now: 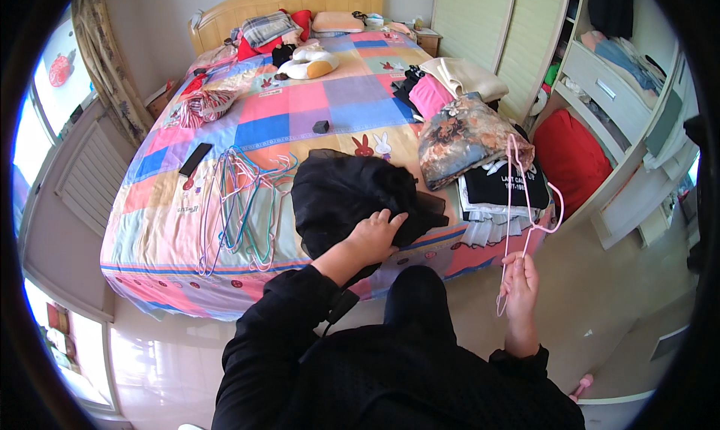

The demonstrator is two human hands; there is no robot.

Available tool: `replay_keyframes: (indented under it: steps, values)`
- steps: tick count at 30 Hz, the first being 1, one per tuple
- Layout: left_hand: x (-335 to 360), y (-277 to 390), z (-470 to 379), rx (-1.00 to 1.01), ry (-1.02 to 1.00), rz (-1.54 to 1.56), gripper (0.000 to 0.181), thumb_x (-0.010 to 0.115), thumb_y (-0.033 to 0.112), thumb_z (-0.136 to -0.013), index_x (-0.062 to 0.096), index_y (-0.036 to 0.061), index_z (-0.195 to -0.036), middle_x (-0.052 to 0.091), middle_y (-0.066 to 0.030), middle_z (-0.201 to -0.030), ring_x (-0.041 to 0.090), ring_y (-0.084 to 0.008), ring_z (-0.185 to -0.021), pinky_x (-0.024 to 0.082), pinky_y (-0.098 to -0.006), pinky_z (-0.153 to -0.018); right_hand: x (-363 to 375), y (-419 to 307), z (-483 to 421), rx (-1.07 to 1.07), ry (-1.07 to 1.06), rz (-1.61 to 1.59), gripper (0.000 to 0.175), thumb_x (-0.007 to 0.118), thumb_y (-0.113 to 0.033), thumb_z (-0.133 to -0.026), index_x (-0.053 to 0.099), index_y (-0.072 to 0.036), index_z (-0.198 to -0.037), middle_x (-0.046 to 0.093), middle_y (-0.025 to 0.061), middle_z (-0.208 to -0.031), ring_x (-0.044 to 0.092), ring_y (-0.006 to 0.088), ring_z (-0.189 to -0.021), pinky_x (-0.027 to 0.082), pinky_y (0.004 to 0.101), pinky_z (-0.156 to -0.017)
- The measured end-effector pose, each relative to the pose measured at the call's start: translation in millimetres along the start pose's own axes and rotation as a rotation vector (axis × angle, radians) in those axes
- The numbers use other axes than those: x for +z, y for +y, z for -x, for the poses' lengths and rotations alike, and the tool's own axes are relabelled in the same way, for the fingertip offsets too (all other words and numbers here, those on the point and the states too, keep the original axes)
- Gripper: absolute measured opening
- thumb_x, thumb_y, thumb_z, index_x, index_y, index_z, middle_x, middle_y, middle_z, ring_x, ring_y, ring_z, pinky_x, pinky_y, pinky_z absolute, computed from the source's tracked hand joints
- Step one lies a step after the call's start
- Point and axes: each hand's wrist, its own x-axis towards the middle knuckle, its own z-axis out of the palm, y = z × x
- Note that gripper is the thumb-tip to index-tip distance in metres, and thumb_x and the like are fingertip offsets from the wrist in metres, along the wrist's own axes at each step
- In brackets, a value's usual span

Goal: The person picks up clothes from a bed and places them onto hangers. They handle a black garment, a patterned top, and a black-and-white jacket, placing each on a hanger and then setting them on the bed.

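Observation:
My left hand (374, 236) rests on a black sheer garment (343, 191) bunched at the bed's foot. Its fingertips touch the cloth, but I cannot tell whether they pinch it. Out to the right, my right hand (520, 286) grips a pink clothes hanger (527, 196). The hanger stands on end with its hook pointing right, in front of a stack of folded clothes (500, 191). To the left of the black garment, several pink, blue and green hangers (242, 205) lie in a tangled pile.
Patchwork bedding covers the bed (315, 106). On it lie a black phone-like slab (195, 159), a small dark block (321, 126), a floral cushion (461, 137) and a white ring-shaped pillow (309, 63). An open wardrobe (607, 86) and a red bag-like bundle (568, 160) stand at right.

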Motion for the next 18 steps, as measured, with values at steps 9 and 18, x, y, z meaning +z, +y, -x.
replay_keyframes:
  steps: [9,18]
  values:
    - [-50.4,-18.4,25.7,-0.09,-0.004,0.359,0.039,0.065,0.029,-0.091,0.063,0.0046,-0.122,0.07,-0.0173,-0.101,0.066,-0.0343,-0.096,0.053,-0.0407,-0.083,2.7,0.8,-0.8,0.031,-0.019,-0.034,0.025,0.041,-0.023,-0.107,0.056,-0.003,-0.102,0.034,-0.0079,-0.058,0.027,0.0006,-0.045,0.022,0.0188,-0.041]
    - [-35.8,-10.3,-22.6,0.138,0.34,-0.006,0.05,0.067,0.01,-0.08,0.056,0.0095,-0.129,0.058,-0.0071,-0.132,0.056,-0.0292,-0.116,0.049,-0.037,-0.095,13.1,2.9,0.9,-0.007,-0.095,0.032,0.025,0.044,-0.022,-0.107,0.057,-0.001,-0.106,0.035,-0.0079,-0.06,0.027,0.0001,-0.047,0.02,0.0186,-0.042]
